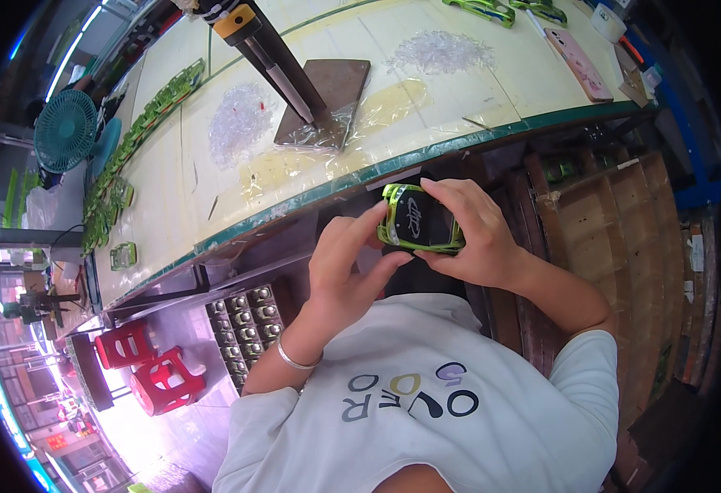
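Worktop (159,193): seen spread ahead of the left grip (336,267) and the right grip (488,238), its near edge trimmed in green. Wooden compartmented tray (615,246): placed below worktop level, to the right of the right grip. Row of green toy car bodies (151,113): strung along the worktop, ahead and left of the left grip. Two red plastic stools (167,382): stood on the floor, left of the left grip. Green fan (66,131): noted at far left, well apart from both grips. Dark tool with a yellow band (237,25): positioned ahead of the left grip, its rod angled toward a brown plate (346,90). Two piles of clear plastic pieces (443,53): heaped either side of that plate, ahead of the grips. Left grip: closed at the near-left end of the held car. Right grip: closed around its right end. Pink-cased phone (578,66): laid ahead and right of the right grip. Black-and-green toy car body (420,220): held between both grips, off the worktop, just beside its edge.
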`<state>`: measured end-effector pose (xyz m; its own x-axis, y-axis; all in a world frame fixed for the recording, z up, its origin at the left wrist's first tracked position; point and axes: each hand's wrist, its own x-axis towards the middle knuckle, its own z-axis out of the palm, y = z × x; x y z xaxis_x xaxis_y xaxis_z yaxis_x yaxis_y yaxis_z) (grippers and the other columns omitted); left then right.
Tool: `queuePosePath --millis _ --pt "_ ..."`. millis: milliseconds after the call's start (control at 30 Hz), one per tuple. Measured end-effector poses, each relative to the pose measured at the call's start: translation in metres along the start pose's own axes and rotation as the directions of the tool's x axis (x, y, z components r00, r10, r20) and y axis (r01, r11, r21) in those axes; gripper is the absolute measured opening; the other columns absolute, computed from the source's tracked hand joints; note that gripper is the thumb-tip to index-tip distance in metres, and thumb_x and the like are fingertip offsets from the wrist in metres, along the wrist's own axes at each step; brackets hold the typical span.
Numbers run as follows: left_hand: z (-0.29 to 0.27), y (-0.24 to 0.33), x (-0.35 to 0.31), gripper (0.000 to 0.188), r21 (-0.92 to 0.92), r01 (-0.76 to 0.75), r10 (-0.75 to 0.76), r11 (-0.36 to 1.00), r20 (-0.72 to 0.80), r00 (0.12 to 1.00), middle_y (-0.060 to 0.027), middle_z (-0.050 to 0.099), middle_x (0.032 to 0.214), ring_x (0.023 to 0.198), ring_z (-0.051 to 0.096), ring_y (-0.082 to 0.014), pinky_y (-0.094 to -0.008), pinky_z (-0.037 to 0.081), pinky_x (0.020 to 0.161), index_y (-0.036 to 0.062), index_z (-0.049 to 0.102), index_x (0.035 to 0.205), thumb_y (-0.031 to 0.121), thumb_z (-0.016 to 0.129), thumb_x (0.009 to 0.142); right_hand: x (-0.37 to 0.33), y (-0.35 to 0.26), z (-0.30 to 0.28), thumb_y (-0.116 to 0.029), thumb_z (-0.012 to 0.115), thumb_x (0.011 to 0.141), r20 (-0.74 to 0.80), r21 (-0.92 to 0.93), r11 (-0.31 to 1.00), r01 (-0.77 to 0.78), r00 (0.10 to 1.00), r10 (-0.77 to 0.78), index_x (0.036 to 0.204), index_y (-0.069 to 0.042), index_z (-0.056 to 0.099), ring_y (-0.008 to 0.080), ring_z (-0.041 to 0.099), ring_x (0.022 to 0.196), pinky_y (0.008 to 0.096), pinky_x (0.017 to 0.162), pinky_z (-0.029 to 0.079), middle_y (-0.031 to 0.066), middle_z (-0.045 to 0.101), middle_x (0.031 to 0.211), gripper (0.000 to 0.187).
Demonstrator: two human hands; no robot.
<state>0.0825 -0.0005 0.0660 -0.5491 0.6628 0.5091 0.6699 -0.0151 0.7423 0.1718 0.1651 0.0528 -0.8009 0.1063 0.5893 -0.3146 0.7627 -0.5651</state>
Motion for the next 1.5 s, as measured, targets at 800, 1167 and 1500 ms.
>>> queuePosePath --millis 800,1167,1500 --pt "-0.007 0.000 0.005 0.031 0.067 -0.116 0.116 0.991 -0.007 0.993 -0.0062 0.051 0.065 0.057 0.048 -0.0172 -0.0267 0.036 0.050 -0.0003 0.059 0.090 -0.003 0.069 0.061 -0.001 0.000 0.000 -0.010 0.070 0.053 0.017 -0.026 1.000 0.006 1.000 -0.006 0.114 -0.003 0.044 0.0271 0.052 0.084 0.0349 0.071 0.044 0.0108 0.052 0.095 0.067" --pt "-0.027 0.002 0.017 0.029 0.242 -0.290 0.244 0.926 0.203 0.948 -0.0091 0.056 0.068 0.060 0.051 -0.0204 -0.0277 0.041 0.054 -0.0012 0.060 0.086 -0.004 0.068 0.058 -0.002 -0.001 0.002 -0.010 0.070 0.052 0.068 -0.028 1.000 -0.002 0.998 0.004 0.114 -0.004 0.045 0.0264 0.052 0.083 0.0348 0.069 0.043 0.0099 0.051 0.093 0.067" --pt "-0.029 -0.004 0.007 0.027 0.150 -0.120 0.091 0.981 0.186 0.978 -0.0085 0.055 0.069 0.060 0.054 -0.0181 -0.0258 0.042 0.055 -0.0008 0.058 0.083 -0.006 0.066 0.058 -0.001 -0.002 0.003 -0.011 0.070 0.053 0.135 -0.042 0.999 -0.021 0.990 0.027 0.114 -0.004 0.045 0.0273 0.052 0.084 0.0361 0.071 0.043 0.0107 0.052 0.095 0.067"
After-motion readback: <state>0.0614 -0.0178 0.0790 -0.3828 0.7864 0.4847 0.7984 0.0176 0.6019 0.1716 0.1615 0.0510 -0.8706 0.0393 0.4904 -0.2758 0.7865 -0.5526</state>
